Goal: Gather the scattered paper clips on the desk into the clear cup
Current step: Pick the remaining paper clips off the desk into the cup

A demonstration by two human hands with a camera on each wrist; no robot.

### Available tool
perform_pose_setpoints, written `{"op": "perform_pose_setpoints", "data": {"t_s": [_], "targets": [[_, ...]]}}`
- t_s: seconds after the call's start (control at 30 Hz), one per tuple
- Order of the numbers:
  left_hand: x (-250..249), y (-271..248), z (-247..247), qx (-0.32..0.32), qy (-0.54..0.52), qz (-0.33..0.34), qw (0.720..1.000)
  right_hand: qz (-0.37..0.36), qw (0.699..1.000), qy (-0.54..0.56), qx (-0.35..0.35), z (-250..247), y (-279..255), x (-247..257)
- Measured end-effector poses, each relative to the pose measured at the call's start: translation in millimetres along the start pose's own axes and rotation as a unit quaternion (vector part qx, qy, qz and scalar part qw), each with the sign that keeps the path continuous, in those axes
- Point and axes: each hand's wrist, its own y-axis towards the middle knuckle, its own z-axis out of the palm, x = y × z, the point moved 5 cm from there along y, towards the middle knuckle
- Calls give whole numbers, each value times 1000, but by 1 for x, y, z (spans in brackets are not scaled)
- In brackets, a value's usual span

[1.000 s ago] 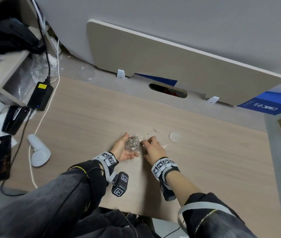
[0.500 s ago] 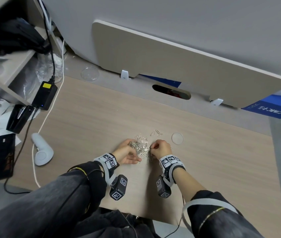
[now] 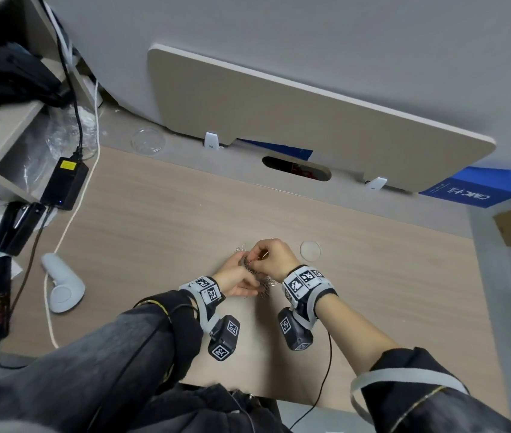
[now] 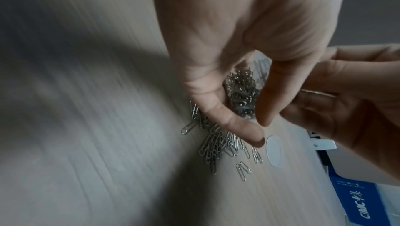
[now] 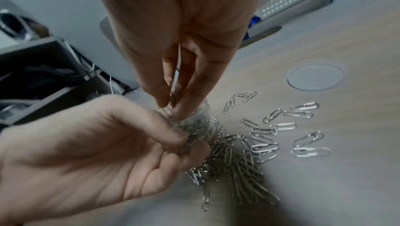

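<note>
Pale wood-grain desk (image 3: 160,226) under a grey wall, w/ a beige panel leaning at the back edge; clutter (black power brick (image 3: 64,182), white controller (image 3: 62,284)) off to the left side, well apart from the work; plenty of bare desk to the right and toward the back. Left hand (image 5: 90,146) curled round the clear cup (image 5: 194,123), held just above the desktop, mouth turned up toward the right hand, already holding a good wad of clips. Right hand (image 5: 173,41) directly over the cup, thumb and fingers pinching a few clips at its mouth. Remaining paper clips (image 5: 244,154) heaped on the desk touching or just beside the cup's base, loose ones fanning out to the right and away from the body, long axes every which way; right hand nearer those strays. Round clear lid (image 5: 315,76) flat on the desk beyond the spread, apart from it. Judgement: drop in hand, then next pinch best from the heap right under the cup; short reach, no obstacle; risk of clips snagging on the rim or spilling if cup tips.
</note>
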Motion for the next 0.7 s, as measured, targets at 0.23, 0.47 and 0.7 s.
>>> {"op": "perform_pose_setpoints", "data": {"t_s": [0.23, 0.47, 0.7], "targets": [[0, -4, -11, -21, -21, 2, 1000, 21, 995, 58, -81, -10, 3, -17], [0, -7, -37, -87, -48, 9, 995, 154, 981, -42, 106, 23, -8, -63], [3, -15, -58, -137, -75, 18, 988, 120, 986, -62, 102, 59, -3, -65]]}}
